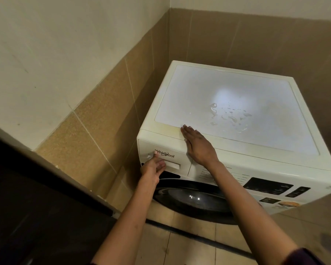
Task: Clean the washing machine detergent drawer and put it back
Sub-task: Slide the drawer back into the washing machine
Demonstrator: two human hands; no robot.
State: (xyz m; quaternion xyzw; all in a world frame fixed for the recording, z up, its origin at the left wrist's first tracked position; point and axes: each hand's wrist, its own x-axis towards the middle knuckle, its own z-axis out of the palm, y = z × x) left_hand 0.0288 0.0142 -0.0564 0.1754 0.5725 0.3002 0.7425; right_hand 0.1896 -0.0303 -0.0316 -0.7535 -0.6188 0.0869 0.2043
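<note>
- White plastic detergent drawer [177, 156]: sits flush in the washing machine [266, 165] front, at the 9 o'clock end of the panel
- Left hand [153, 167]: on the drawer face by the handle recess [173, 166]; fingers bent, cannot tell whether hooked in or only pressing
- Right hand [198, 145]: flat, fingers straight, holding nothing, braced on the top edge at 1 o'clock of the drawer
- Water droplets [230, 115]: on the lid, 2 o'clock of the right hand
- Step, judged: seating the drawer home
- Next move calls for: a square, even push until the face aligns with the panel
</note>
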